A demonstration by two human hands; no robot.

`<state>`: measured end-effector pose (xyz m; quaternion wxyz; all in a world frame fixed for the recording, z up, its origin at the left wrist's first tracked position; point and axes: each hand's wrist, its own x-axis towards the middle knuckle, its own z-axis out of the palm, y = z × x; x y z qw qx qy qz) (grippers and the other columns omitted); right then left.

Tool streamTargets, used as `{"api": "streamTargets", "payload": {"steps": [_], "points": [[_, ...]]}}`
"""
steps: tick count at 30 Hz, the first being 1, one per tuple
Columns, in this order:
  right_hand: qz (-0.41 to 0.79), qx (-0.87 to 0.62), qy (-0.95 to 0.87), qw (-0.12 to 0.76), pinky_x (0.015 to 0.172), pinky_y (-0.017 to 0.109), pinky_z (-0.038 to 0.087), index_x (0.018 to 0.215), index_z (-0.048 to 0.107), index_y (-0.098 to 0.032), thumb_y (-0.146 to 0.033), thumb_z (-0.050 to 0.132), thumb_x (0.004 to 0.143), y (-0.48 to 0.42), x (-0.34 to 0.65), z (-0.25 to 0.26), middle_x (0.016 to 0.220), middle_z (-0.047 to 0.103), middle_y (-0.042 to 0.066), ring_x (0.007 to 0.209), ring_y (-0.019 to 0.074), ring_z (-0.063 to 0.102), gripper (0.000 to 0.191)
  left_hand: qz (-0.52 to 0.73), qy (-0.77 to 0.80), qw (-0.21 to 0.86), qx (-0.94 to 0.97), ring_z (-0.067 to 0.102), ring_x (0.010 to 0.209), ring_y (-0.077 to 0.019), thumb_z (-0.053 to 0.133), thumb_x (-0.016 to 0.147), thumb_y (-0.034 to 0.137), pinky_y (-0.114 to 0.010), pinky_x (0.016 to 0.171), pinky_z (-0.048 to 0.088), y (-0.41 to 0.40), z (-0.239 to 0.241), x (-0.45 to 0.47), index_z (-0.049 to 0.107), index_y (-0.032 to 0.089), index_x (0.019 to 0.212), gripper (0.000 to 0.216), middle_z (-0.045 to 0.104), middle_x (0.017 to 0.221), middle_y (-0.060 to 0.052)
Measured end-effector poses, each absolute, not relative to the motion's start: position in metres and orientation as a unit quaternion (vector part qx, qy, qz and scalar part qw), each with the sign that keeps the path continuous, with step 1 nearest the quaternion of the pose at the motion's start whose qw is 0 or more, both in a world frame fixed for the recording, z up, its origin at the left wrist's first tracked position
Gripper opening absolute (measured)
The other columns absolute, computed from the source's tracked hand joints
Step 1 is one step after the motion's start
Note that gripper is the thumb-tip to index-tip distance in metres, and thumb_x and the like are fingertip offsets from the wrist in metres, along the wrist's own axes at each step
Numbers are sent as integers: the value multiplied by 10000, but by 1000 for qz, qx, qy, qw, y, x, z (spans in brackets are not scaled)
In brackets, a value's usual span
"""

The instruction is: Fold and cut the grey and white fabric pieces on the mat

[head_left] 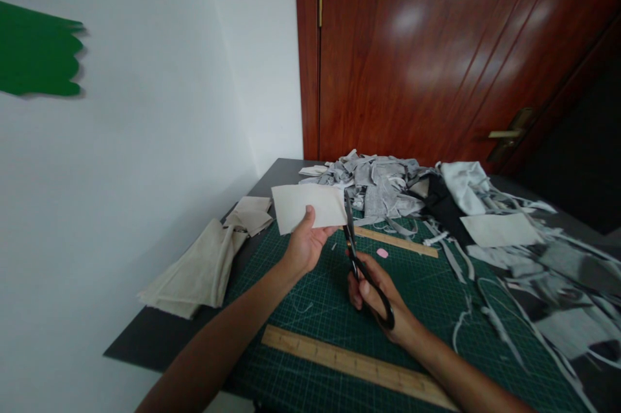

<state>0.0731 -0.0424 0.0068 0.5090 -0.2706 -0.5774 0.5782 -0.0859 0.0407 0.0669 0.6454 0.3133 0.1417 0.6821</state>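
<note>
A cream rectangle of fabric [291, 202] is held up above the green cutting mat [310, 296]. My left hand [308, 245] grips its lower edge, thumb on the near face and fingers behind. In my right hand [376, 293] are black-handled scissors [356, 261], with fingers through the loops. Their blades point upward along the fabric's right edge; whether they are closed on it I cannot tell. Below the hands, a wooden ruler [349, 361] lies on the mat near the front.
A second wooden ruler [398, 241] and a pink piece [382, 253] lie on the mat. Grey fabric scraps [383, 183] are heaped at the back, more strips at right. Folded cream cloth [204, 270] sits at left by the white wall [145, 109]. A wooden door [412, 44] stands behind.
</note>
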Motion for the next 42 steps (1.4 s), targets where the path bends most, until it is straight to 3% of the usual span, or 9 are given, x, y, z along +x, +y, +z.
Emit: {"api": "streamTargets", "payload": {"steps": [26, 42], "points": [[580, -310, -558, 507, 493, 227, 355, 1326, 531, -243, -577, 714, 892, -42, 70, 11, 750, 488, -59, 540, 86, 433, 577, 680, 141, 656, 294, 625, 1286, -309, 703, 940, 339, -545, 1150, 448, 45, 62, -88, 601, 174, 1347, 451, 681, 1362, -128], [569, -327, -568, 496, 442, 212, 353, 1331, 548, -204, -573, 714, 891, -42, 69, 13, 641, 479, -88, 462, 75, 418, 599, 674, 144, 663, 293, 631, 1273, -319, 687, 948, 343, -560, 1142, 444, 48, 60, -90, 609, 168, 1338, 435, 684, 1352, -138]]}}
